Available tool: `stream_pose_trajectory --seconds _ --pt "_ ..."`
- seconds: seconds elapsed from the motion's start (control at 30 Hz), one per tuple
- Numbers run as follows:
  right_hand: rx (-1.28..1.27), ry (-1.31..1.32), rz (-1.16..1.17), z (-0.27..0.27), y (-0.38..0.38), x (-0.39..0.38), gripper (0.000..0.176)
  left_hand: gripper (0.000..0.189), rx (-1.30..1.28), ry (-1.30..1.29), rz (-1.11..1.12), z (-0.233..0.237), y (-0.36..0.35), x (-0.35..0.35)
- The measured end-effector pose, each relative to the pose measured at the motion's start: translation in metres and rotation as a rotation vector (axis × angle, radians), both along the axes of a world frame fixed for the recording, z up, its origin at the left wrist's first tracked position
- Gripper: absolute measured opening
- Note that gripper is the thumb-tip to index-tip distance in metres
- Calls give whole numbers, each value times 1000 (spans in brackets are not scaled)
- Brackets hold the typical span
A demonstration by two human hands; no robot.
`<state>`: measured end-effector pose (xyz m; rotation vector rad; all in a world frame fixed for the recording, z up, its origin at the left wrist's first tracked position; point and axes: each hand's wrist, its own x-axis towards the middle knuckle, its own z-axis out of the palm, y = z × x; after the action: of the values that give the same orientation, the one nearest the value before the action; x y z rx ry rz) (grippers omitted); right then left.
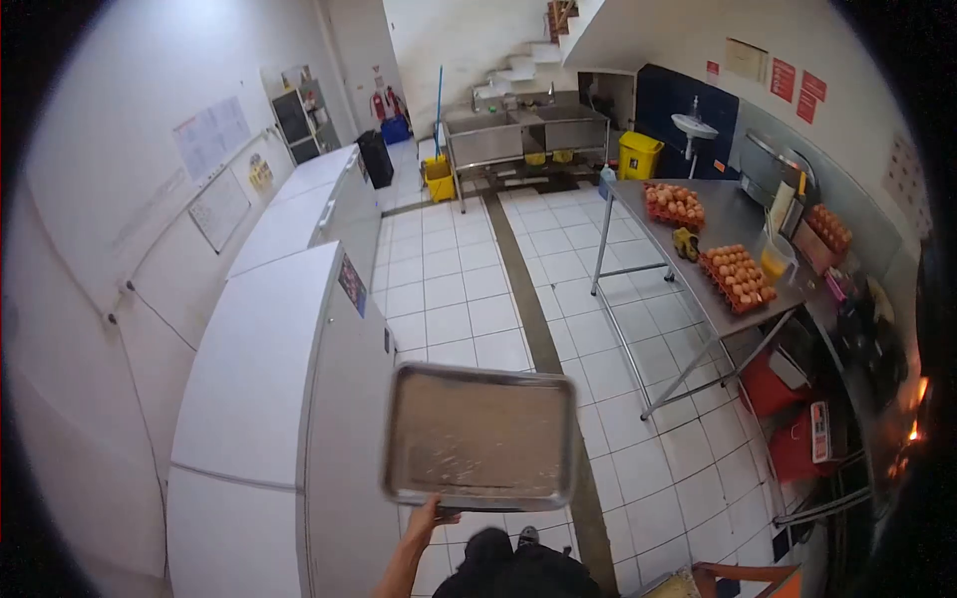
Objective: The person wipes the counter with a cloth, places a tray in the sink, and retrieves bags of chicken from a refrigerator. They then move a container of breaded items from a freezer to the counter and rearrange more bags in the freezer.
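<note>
My left hand [431, 520] grips the near rim of a rectangular metal baking tray [480, 502], left of its middle, with the thumb on the rim and the other fingers partly hidden below. The tray is held out in front of my body above the tiled floor. Its inside is brownish, with pale specks toward the near side. My right hand is out of view.
White chest freezers [244, 364] line the left wall. To the right stands a steel table [720, 311] with trays of eggs [738, 277] and a jug [777, 261]. A sink unit [485, 142] and yellow mop bucket [439, 181] are at the back. Flames [914, 429] show far right.
</note>
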<state>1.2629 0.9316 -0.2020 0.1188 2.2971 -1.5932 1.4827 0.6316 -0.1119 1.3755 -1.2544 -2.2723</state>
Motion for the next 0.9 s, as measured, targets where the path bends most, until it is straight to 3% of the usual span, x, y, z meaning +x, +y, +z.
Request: stream_pose_trajectory --seconds 0.17,0.27,0.3,0.37,0.43,0.57,0.67,0.77,0.87,0.9 --pt "-13 32 109 31 -68 -113 24 47 84 -47 424 -37 -24 35" --pt "7 -3 146 15 -102 -177 22 43 65 -32 547 -41 -50 -19" --pt "20 -26 152 5 -111 -195 21 41 87 64 634 -62 -68 -57" --pt "65 -91 159 -9 -131 -227 20 41 10 33 586 -68 -115 -123" --pt "114 -161 161 -25 -148 -257 18 41 13 73 539 -41 -161 -165" --pt "205 -327 136 -48 -176 -300 16 39 22 174 472 -28 -264 -270" --pt "244 -439 124 -74 -198 -326 14 34 194 205 407 -37 -319 -362" --pt "285 -539 125 -103 -225 -350 13 32 245 255 393 -30 -384 -423" --pt "347 -600 147 -120 -247 -392 12 29 264 261 380 -52 -424 -475" --pt "367 -614 165 -125 -258 -411 12 34 193 387 402 -48 -425 -493"
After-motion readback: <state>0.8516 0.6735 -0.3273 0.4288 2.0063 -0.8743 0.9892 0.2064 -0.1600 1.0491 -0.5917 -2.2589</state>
